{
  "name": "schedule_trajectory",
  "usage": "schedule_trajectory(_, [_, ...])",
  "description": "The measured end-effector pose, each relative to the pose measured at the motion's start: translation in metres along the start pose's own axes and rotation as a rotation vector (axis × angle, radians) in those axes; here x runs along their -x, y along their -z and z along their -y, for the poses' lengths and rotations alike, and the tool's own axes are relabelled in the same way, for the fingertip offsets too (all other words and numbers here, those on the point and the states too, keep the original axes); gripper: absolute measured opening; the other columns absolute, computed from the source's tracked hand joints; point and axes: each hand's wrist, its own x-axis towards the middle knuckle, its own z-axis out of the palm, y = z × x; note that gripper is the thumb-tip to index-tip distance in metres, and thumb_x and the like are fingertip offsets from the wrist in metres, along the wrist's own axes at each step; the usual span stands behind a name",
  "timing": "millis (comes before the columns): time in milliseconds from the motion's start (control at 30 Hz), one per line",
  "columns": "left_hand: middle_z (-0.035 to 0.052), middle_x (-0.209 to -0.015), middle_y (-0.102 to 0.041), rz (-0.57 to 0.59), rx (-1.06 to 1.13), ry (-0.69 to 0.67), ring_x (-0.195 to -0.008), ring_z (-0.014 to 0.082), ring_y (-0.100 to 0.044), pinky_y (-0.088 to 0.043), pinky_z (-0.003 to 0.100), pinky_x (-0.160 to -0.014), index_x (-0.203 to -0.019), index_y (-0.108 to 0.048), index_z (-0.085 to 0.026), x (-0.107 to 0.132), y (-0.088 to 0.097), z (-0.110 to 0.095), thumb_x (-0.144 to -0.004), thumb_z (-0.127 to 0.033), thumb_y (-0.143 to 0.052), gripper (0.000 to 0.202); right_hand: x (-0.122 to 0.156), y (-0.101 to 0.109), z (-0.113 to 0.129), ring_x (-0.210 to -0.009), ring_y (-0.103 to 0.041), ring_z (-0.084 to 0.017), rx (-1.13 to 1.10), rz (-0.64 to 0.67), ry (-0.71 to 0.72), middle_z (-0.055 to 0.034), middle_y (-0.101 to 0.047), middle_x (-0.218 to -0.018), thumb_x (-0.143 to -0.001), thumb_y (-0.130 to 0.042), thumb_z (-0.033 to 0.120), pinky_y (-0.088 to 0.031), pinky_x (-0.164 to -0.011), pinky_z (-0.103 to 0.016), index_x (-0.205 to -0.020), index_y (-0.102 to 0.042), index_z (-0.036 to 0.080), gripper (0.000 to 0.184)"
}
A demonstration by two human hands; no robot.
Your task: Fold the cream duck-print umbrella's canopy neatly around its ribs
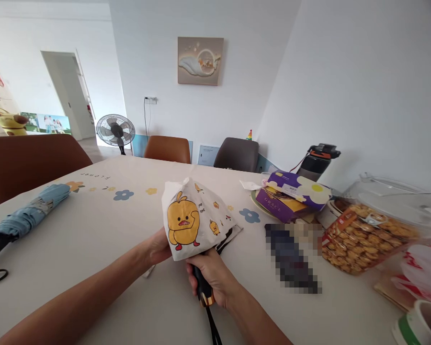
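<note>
Over one table [104, 230], right hand [212, 273] clasps one white umbrella [203, 215], left hand [159, 247] against it, grip hidden.

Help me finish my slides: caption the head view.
Right hand grips the black handle; left hand touches the duck-print umbrella.

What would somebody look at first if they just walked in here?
Probably the big yellow duck printed on the white umbrella in the middle, with the right grip around its black handle. Next, perhaps the clear tub of golden-brown snacks on the right side of the table, or the blue umbrella lying on the left.
</note>
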Motion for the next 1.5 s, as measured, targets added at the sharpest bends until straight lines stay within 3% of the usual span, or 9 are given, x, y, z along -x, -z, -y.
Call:
schedule_trajectory(100, [0.0087,-0.096,-0.066,-0.084,-0.353,-0.091,-0.09,0.025,-0.059,-0.049,0.032,-0.07,-0.096,-0.062,-0.017,0.004,-0.009,-0.005,-0.07,-0.04,-0.062,0.034,-0.002,-0.004,-0.004,-0.032,-0.04,-0.007,-0.007,-0.059,0.026,0.0054,-0.045,-0.05,-0.064,-0.054,0.024,-0.034,-0.029,-0.021,-0.066,-0.043,0.017,0.012])
schedule_trajectory(300, [0.0068,-0.108,-0.054,-0.58,-1.099,-0.276,-0.086,0.0239,-0.057,-0.044,0.03,-0.06,-0.114,-0.045,-0.025,0.008,-0.029,-0.005,-0.067,-0.047,-0.06,0.054,-0.003,-0.007,-0.006,-0.031,-0.04,-0.008,-0.078,-0.126,0.088,0.0058,-0.045,-0.049,-0.064,-0.053,0.022,-0.035,-0.028,-0.022,-0.067,-0.042,0.017,0.012])
schedule_trajectory(500, [0.0056,-0.092,-0.058,-0.544,-1.31,-0.374,-0.081,0.0247,-0.056,-0.035,0.029,-0.057,-0.101,-0.049,-0.025,-0.007,-0.037,-0.004,-0.071,-0.036,-0.055,0.033,0.002,-0.008,-0.003,-0.031,-0.041,-0.008,-0.016,-0.162,0.006,0.0043,-0.043,-0.045,-0.067,-0.048,0.014,-0.037,-0.029,-0.022,-0.063,-0.042,0.016,0.007])
schedule_trajectory(733, [0.0011,-0.067,-0.058,-0.677,-1.255,-0.278,-0.06,0.0185,-0.053,-0.029,0.026,-0.053,-0.077,-0.047,-0.022,-0.009,-0.029,-0.022,-0.071,-0.022,-0.048,0.007,-0.001,-0.001,0.0,-0.031,-0.039,-0.009,-0.033,-0.155,-0.036,0.0038,-0.043,-0.042,-0.071,-0.052,0.018,-0.037,-0.03,-0.022,-0.062,-0.044,0.015,0.012])
schedule_trajectory(867, [-0.0008,-0.08,-0.061,-0.832,-1.336,-0.267,-0.064,0.0163,-0.054,-0.032,0.025,-0.056,-0.093,-0.045,-0.025,0.017,-0.007,-0.028,-0.071,-0.02,-0.045,0.022,0.003,0.001,0.007,-0.033,-0.039,-0.007,-0.066,-0.132,-0.07,0.0044,-0.042,-0.042,-0.069,-0.056,0.02,-0.038,-0.031,-0.02,-0.061,-0.045,0.015,0.015])
schedule_trajectory(1033, [0.0033,-0.083,-0.062,-0.696,-1.594,-0.012,-0.07,0.0214,-0.056,-0.034,0.029,-0.057,-0.097,-0.046,-0.022,0.04,0.028,-0.004,-0.074,-0.031,-0.048,0.024,0.005,-0.003,0.007,-0.033,-0.039,-0.007,-0.028,-0.113,-0.055,0.0041,-0.043,-0.043,-0.071,-0.056,0.021,-0.036,-0.03,-0.019,-0.059,-0.044,0.015,0.017])
schedule_trajectory(1167, [0.0124,-0.104,-0.059,-0.782,-1.788,-0.501,-0.098,0.0259,-0.051,-0.038,0.034,-0.076,-0.104,-0.049,-0.019,0.039,0.024,0.006,-0.074,-0.019,-0.05,0.03,0.001,-0.007,0.0,-0.031,-0.037,-0.008,0.028,-0.085,-0.068,0.0034,-0.041,-0.039,-0.074,-0.052,0.026,-0.036,-0.03,-0.02,-0.055,-0.043,0.016,0.022])
schedule_trajectory(1333, [0.0068,-0.104,-0.061,-0.696,-1.496,-0.768,-0.099,0.0227,-0.052,-0.037,0.032,-0.083,-0.099,-0.057,-0.022,0.027,0.0,-0.02,-0.071,-0.011,-0.048,0.032,0.0,-0.006,-0.004,-0.032,-0.038,-0.009,0.071,-0.116,-0.076,0.0033,-0.041,-0.039,-0.073,-0.05,0.022,-0.035,-0.029,-0.02,-0.057,-0.042,0.016,0.018])
schedule_trajectory(1500, [0.0015,-0.09,-0.063,-0.871,-0.87,-0.451,-0.072,0.0165,-0.054,-0.04,0.025,-0.06,-0.092,-0.058,-0.022,0.029,0.015,-0.026,-0.075,-0.032,-0.045,0.023,0.002,-0.003,-0.003,-0.035,-0.04,-0.008,0.011,-0.136,-0.075,0.0041,-0.045,-0.048,-0.073,-0.052,0.022,-0.036,-0.03,-0.02,-0.062,-0.043,0.017,0.015])
